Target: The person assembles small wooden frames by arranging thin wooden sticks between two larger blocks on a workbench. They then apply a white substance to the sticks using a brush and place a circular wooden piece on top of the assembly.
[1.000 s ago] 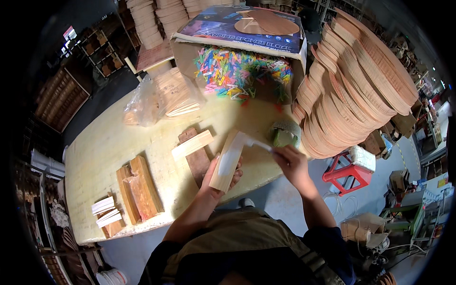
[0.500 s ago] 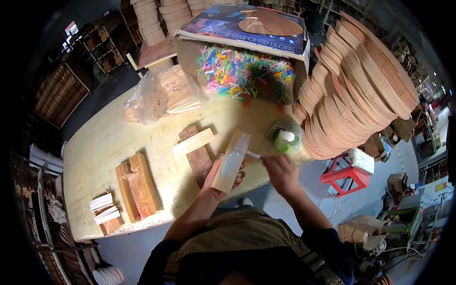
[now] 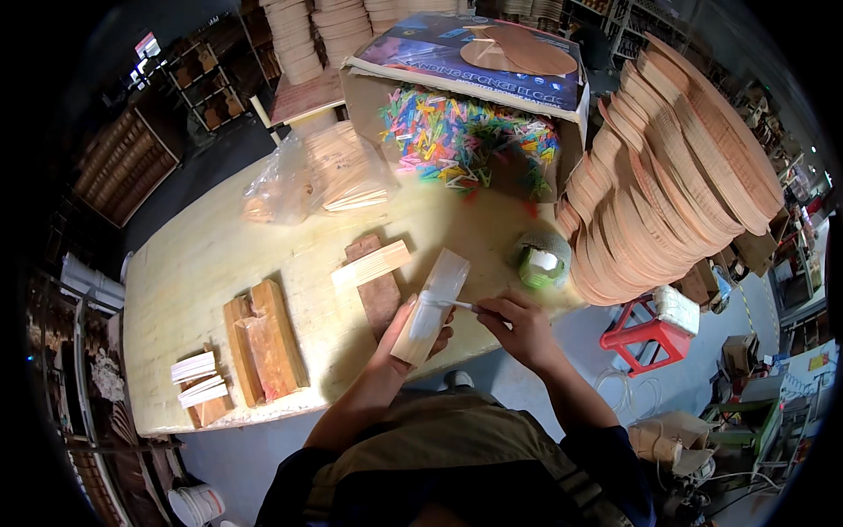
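Above the tabletop (image 3: 202, 255), our left fingers (image 3: 443, 337) grip the board (image 3: 422, 327); our right fingers (image 3: 494, 322) pinch the brush (image 3: 454, 304), now shifted toward the left fingers, so mid-board white coating (image 3: 443, 281) gets worked.

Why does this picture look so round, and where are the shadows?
Head view: the corners are black and the edge of the table looks curved, probably from the fisheye lens; head view again: a soft shadow lies on the tabletop beside the left hand, and the shelves at upper left are dim.
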